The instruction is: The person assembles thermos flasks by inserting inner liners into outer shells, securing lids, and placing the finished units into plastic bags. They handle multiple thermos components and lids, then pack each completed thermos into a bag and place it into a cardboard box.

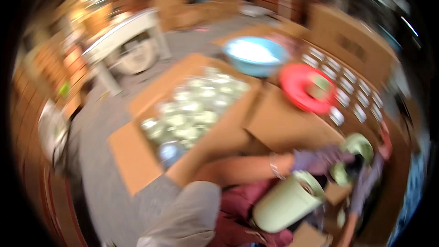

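The picture is smeared by motion. My left hand [318,160], in a purplish-grey glove, closes on a pale green round part [359,145] with a black piece [354,168] at its middle. On the part's right side is my right hand [371,171], gloved alike, its reddish fingertips reaching up along the edge; its fingers seem closed on the same part. Just below my left hand, a pale green cylindrical container [283,206] leans tilted over the maroon cloth [233,210] at my lap. Its threaded mouth faces up and right, and the inside is mostly hidden.
An opened carton [130,155] of pale green, shiny pieces stands left. Beyond are a light-blue basin [254,66] and a red bowl [292,89] holding a pale green cup [320,87]. Another carton [347,45] holds rows of white-topped items at right. A white stool [123,29] stands farther back.
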`<state>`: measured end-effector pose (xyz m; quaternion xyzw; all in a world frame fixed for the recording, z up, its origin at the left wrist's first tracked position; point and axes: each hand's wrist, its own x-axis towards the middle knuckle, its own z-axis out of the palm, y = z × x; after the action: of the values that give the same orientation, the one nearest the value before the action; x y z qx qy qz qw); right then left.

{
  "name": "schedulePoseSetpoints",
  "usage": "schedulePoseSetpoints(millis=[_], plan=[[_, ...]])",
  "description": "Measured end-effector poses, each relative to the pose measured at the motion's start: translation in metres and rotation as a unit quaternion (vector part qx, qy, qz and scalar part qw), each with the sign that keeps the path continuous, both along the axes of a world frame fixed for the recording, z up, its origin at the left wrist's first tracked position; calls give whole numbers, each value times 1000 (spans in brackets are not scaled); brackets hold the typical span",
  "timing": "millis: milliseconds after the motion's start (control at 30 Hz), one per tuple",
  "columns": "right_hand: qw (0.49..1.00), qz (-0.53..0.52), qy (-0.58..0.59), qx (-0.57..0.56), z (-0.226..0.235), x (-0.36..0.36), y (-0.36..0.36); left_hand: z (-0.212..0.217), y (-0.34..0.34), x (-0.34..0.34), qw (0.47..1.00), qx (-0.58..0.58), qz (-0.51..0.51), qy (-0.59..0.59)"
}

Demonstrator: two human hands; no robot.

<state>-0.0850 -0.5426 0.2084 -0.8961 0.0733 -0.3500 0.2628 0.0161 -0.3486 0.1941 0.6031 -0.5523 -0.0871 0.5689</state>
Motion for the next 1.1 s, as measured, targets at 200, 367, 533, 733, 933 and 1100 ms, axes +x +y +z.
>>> schedulePoseSetpoints(millis=[200, 367, 533, 733, 933, 1100], plan=[[965, 231, -11, -122, -2, 28, 52, 10, 48, 2, 931, -93, -45, 351], [939, 279, 200, 28, 3, 41, 42, 0, 66, 8, 914, -200, 112, 334], [948, 296, 87, -81, -35, 60, 35, 3, 83, -14, 924, -104, -29, 368], [961, 255, -31, -103, -22, 51, 25, -11, 4, -20, 932, -139, 278, -186], [900, 340, 265, 64, -32, 17, 32, -31, 72, 4, 979, -102, 82, -154], [830, 181, 210, 483, -43, -9, 30, -51, 113, -2, 986, 80, 20, 145]])
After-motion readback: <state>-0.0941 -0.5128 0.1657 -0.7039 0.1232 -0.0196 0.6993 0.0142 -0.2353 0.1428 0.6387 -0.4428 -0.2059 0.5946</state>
